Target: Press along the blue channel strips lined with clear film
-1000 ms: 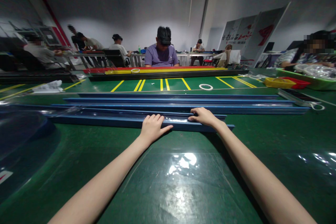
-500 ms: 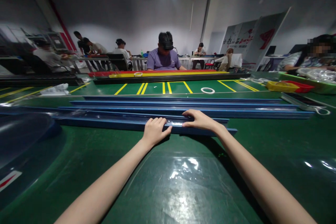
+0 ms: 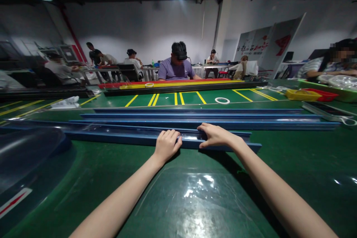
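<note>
A long blue channel strip (image 3: 122, 137) lies across the green table in front of me, its open side up, with a glossy clear layer inside. My left hand (image 3: 166, 145) is closed over its near wall, fingers curled over the top edge. To the right, my right hand (image 3: 219, 135) spans the same strip near its right end. The right thumb is at the near wall and the fingers reach the far wall. Just behind lie more blue channel strips (image 3: 284, 123), roughly parallel and untouched by either hand.
At left is a large clear plastic roll or bag (image 3: 30, 156). Clear film (image 3: 192, 208) lies nearest me. Farther back are a white ring (image 3: 222, 100), red, yellow and black strips (image 3: 184, 86), a yellow tray (image 3: 302, 95) and a phone (image 3: 320, 108). A co-worker (image 3: 178, 67) sits opposite.
The camera view has tilted up slightly. The near blue strip's right end has shifted a little right and towards me. My right thumb has come down to the near wall.
</note>
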### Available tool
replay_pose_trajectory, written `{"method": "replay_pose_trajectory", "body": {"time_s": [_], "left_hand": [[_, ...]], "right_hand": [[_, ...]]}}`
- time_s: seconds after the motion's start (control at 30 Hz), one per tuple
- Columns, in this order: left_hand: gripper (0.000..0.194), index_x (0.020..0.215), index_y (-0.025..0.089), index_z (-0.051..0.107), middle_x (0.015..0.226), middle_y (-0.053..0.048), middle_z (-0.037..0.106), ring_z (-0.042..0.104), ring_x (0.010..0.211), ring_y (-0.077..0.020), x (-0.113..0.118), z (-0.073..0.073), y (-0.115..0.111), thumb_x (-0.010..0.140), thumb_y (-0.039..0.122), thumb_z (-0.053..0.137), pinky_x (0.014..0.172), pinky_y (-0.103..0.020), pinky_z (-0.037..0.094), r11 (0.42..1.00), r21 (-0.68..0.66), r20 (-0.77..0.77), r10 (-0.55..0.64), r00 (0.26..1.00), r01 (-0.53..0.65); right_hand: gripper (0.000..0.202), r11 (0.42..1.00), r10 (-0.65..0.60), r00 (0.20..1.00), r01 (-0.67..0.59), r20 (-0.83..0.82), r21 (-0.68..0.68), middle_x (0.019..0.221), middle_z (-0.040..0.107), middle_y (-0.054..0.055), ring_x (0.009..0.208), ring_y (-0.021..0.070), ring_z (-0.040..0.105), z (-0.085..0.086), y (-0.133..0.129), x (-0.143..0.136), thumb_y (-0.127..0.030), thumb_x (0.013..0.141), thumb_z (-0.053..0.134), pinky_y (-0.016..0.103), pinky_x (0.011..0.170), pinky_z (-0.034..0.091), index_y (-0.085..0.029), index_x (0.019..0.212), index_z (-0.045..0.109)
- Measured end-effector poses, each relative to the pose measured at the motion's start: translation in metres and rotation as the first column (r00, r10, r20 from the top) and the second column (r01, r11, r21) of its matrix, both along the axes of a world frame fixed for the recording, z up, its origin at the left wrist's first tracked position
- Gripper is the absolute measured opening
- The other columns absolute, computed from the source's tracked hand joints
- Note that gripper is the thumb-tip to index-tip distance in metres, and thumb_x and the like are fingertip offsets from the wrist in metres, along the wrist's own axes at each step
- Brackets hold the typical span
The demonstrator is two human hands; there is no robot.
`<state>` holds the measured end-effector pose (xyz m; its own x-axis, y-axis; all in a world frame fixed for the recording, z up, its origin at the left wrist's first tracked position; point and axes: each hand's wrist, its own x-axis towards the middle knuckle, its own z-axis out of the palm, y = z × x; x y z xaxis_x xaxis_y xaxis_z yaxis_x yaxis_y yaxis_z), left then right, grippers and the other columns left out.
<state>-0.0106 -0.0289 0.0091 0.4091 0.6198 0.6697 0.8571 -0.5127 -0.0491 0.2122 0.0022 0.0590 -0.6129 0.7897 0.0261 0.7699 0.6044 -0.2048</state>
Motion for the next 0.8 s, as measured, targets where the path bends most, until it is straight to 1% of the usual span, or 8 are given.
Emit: {"method": "replay_pose_trajectory", "body": {"time_s": [0.13,0.27,0.37,0.43,0.53,0.6,0.7,0.8], "left_hand": [[0.025,0.080,0.018,0.058,0.076,-0.004,0.061,0.053,0.070,-0.0155,0.000,0.000,0.000,0.086,0.026,0.036,0.065,-0.029,0.034,1.000,0.027,-0.016,-0.008,1.000,0.008],[0.024,0.085,0.017,0.058,0.078,-0.004,0.062,0.054,0.073,-0.0167,0.000,-0.001,0.000,0.085,0.030,0.039,0.067,-0.030,0.035,0.999,0.047,-0.040,-0.014,0.999,0.016],[0.025,0.088,0.016,0.058,0.079,-0.005,0.062,0.054,0.074,-0.0174,0.000,-0.001,0.001,0.085,0.033,0.040,0.067,-0.031,0.035,0.998,0.054,-0.059,-0.026,0.998,0.029],[0.026,0.088,0.017,0.058,0.077,-0.005,0.062,0.054,0.074,-0.0180,0.001,-0.001,0.001,0.085,0.034,0.040,0.067,-0.031,0.035,0.998,0.055,-0.073,-0.027,0.997,0.031],[0.028,0.087,0.017,0.058,0.076,-0.006,0.061,0.054,0.074,-0.0186,0.002,-0.001,0.000,0.085,0.037,0.039,0.067,-0.032,0.035,0.998,0.055,-0.102,-0.033,0.994,0.039],[0.029,0.087,0.017,0.058,0.075,-0.006,0.061,0.054,0.073,-0.0185,0.002,0.000,0.000,0.085,0.038,0.038,0.067,-0.032,0.034,0.997,0.050,-0.122,-0.053,0.991,0.059],[0.030,0.087,0.017,0.057,0.075,-0.005,0.061,0.054,0.072,-0.0181,0.003,-0.001,0.000,0.086,0.040,0.038,0.065,-0.031,0.034,0.996,0.042,-0.147,-0.074,0.986,0.081],[0.031,0.084,0.017,0.057,0.074,-0.005,0.061,0.053,0.071,-0.0174,0.003,-0.002,0.000,0.087,0.040,0.036,0.062,-0.031,0.033,0.997,0.037,-0.167,-0.061,0.984,0.069]], "right_hand": [[0.068,0.993,-0.050,0.998,0.053,0.036,-0.109,0.113,0.052,0.011,0.097,0.0248,0.051,0.005,0.003,0.019,-0.043,0.053,0.069,0.029,0.077,0.040,-0.020,0.113,0.048],[0.071,0.966,-0.112,0.987,0.136,0.115,-0.221,0.117,0.050,0.010,0.100,0.0258,0.050,0.016,0.003,0.039,-0.035,0.050,0.070,0.033,0.081,0.040,-0.020,0.115,0.046],[0.070,0.945,-0.171,0.970,0.210,0.171,-0.250,0.118,0.051,0.009,0.101,0.0265,0.050,0.024,0.000,0.053,-0.027,0.047,0.069,0.034,0.081,0.040,-0.022,0.113,0.048],[0.068,0.932,-0.201,0.963,0.245,0.179,-0.268,0.116,0.053,0.007,0.101,0.0264,0.051,0.028,-0.001,0.064,-0.023,0.045,0.069,0.034,0.079,0.042,-0.024,0.110,0.050],[0.070,0.894,-0.274,0.942,0.324,0.195,-0.310,0.116,0.054,0.006,0.098,0.0264,0.054,0.029,0.000,0.082,-0.020,0.043,0.068,0.033,0.074,0.044,-0.025,0.110,0.050],[0.072,0.872,-0.322,0.922,0.377,0.216,-0.311,0.115,0.055,0.007,0.096,0.0269,0.055,0.028,0.000,0.092,-0.019,0.042,0.067,0.034,0.072,0.046,-0.026,0.112,0.050],[0.073,0.855,-0.358,0.902,0.420,0.241,-0.305,0.116,0.055,0.006,0.096,0.0271,0.055,0.029,-0.001,0.097,-0.017,0.042,0.066,0.034,0.072,0.046,-0.027,0.112,0.049],[0.074,0.832,-0.382,0.887,0.453,0.261,-0.321,0.120,0.052,0.007,0.099,0.0270,0.054,0.031,-0.002,0.095,-0.015,0.041,0.066,0.033,0.072,0.046,-0.026,0.113,0.049]]}}
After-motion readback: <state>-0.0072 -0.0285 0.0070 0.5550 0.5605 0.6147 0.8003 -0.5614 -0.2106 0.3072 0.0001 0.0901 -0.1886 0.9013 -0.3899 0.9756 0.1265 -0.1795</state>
